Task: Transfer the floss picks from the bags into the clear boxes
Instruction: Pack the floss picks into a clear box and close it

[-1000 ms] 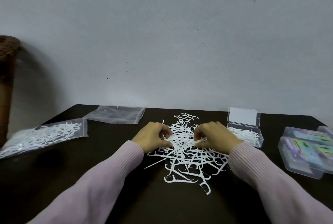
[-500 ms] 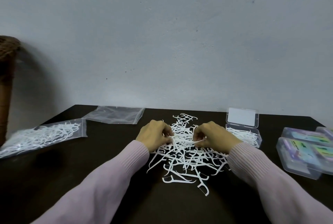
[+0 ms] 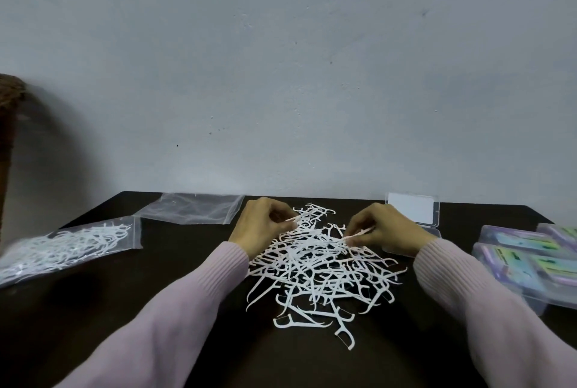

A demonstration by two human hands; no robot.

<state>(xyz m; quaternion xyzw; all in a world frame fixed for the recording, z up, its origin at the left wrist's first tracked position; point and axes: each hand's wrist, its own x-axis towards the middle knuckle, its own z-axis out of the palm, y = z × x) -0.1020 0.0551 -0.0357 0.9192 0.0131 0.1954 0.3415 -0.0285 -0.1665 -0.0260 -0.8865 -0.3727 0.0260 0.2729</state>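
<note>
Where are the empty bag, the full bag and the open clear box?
empty bag (image 3: 195, 210), head view, middle of its flat clear plastic.
full bag (image 3: 67, 245), head view, on the picks inside it.
open clear box (image 3: 411, 209), head view, on its raised lid.

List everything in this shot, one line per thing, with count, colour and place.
loose floss picks: one pile, too many to count, white, middle of the table
full bag: one, clear, holding white picks, left
empty bag: one, clear, flat, rear left
open box: one, clear, lid raised, behind the right hand
closed boxes: at least three, clear with purple and green inserts, right edge
table: one, dark brown
brown object: one, far left, unidentifiable
wall: grey
sleeves: two, pale pink
left hand: pinching a pick
right hand: pinching a pick
</note>
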